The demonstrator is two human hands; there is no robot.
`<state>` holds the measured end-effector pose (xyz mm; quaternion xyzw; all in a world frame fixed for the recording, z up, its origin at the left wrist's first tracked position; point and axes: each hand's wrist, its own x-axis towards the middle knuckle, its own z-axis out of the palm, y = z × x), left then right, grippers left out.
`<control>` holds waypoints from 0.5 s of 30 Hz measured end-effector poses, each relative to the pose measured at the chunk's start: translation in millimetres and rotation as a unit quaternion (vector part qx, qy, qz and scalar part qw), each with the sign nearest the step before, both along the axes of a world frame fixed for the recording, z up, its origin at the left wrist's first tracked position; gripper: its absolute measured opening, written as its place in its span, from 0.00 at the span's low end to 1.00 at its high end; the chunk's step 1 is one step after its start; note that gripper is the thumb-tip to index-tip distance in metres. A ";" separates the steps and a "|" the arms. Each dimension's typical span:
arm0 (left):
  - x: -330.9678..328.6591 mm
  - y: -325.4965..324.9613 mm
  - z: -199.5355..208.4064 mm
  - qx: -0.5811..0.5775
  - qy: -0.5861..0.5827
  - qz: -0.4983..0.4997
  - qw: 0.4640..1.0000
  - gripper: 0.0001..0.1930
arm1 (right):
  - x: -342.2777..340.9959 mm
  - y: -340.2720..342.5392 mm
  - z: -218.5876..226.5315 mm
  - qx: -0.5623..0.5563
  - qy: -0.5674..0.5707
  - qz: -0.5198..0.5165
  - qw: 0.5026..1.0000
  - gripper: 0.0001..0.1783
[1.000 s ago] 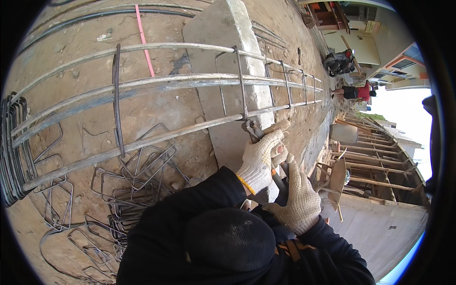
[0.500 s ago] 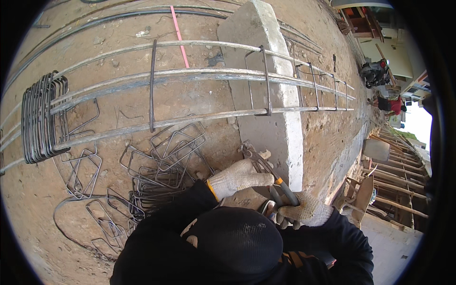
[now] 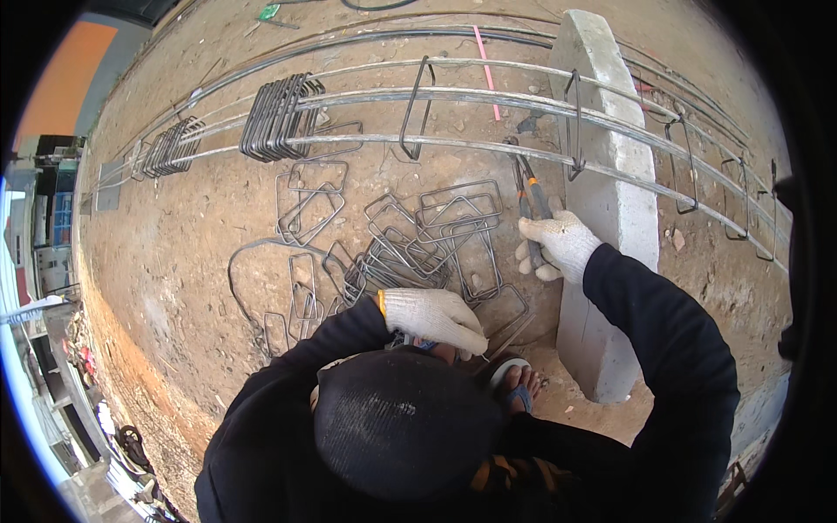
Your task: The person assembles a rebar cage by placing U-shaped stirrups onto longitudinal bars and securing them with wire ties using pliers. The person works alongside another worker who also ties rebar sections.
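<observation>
Partly hidden: left hand (image 3: pixel 433 315), gloved in white knit, fingers curled near a sandalled foot (image 3: pixel 521 383); cannot tell whether its grip holds anything. A black ribbed cap (image 3: pixel 405 423) blocks the view below. Right hand (image 3: pixel 558 240), likewise gloved: grip closed round steel pincers with dark handles and orange bands (image 3: pixel 540 199). Pincer head lies by the nearest of several long grey steel bars (image 3: pixel 488 94); contact unclear. Dark rectangular wire stirrups (image 3: pixel 283 118) encircle the bars, bundled and single; loose stirrups (image 3: pixel 410 261) lie heaped on brown earth (image 3: pixel 183 235). Pale concrete slab (image 3: pixel 602 327) stands beneath the bars. Upper left: orange-and-grey wall (image 3: pixel 70 70), cut by the lens rim.
</observation>
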<state>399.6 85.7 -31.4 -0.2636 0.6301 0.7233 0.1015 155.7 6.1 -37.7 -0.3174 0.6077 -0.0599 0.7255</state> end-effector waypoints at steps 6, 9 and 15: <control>73.5 -3.9 187.5 -0.167 -0.269 0.308 0.897 0.24 | 14.2 -17.8 -22.5 -0.185 0.130 0.212 0.951 0.29; 72.8 -13.5 273.3 -0.431 -0.381 0.203 0.792 0.30 | 7.1 -10.0 -28.2 -0.396 0.266 0.434 0.764 0.44; 54.9 -59.9 378.0 -0.526 -0.544 0.056 0.651 0.32 | -9.5 5.2 -29.0 -0.546 0.241 0.440 0.671 0.13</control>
